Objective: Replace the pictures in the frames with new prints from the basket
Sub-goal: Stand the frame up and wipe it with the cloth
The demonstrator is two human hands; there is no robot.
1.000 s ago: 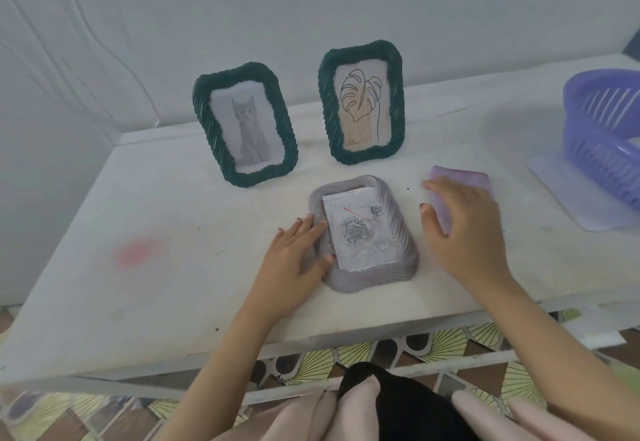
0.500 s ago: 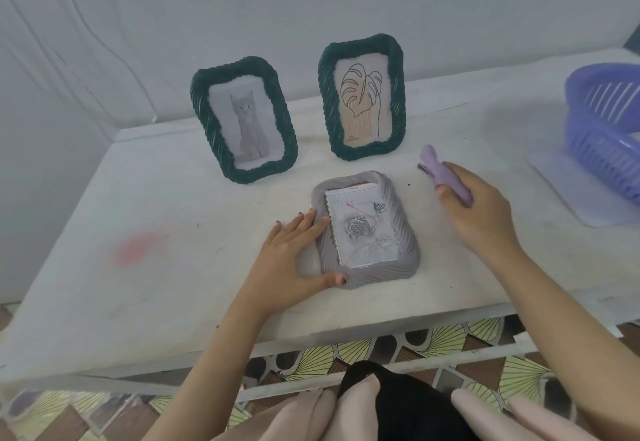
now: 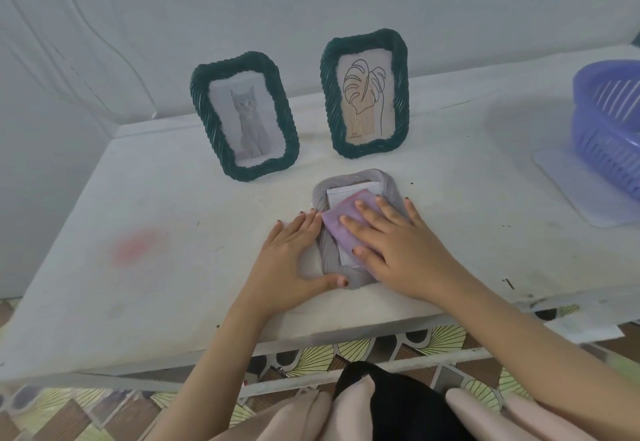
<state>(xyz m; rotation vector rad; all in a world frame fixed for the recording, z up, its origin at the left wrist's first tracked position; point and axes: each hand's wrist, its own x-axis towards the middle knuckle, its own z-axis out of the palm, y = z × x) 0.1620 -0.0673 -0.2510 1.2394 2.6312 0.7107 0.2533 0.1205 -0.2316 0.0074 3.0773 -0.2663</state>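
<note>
White-painted and scuffed, the table [image 3: 145,198] carries everything, with a faint pink stain [image 3: 136,246] toward its left side. Toward the back edge stands a dark green woven frame with a grey kitten print [image 3: 246,118], upright and leaning slightly back. Just right of it stands a second green frame holding a line-drawn leaf print [image 3: 365,94].

Near the front edge, at the middle, a grey ridged frame [image 3: 325,250] lies face down with a white print [image 3: 337,196] set into its back opening. The left hand [image 3: 294,260] lies flat with fingers spread, fingertips on the frame's left rim and the thumb against its near rim, steadying it without gripping anything. The right hand [image 3: 398,250] is flat too, fingers apart, pressing a lilac backing board [image 3: 346,222] down over the print.

Far right, at the table's right edge, a purple plastic basket [image 3: 609,129] sits on a clear sheet [image 3: 571,191]; whether prints are left in it cannot be told.

The backing looks thin, light and stiff, probably a snug fit, so it should be squared to the opening and pressed at its corners, not its centre. The print is soft paper, likely to crease or slide if dragged. The frame seems rigid and light, and may hold glass, so it is best taken by its long outer rims.
</note>
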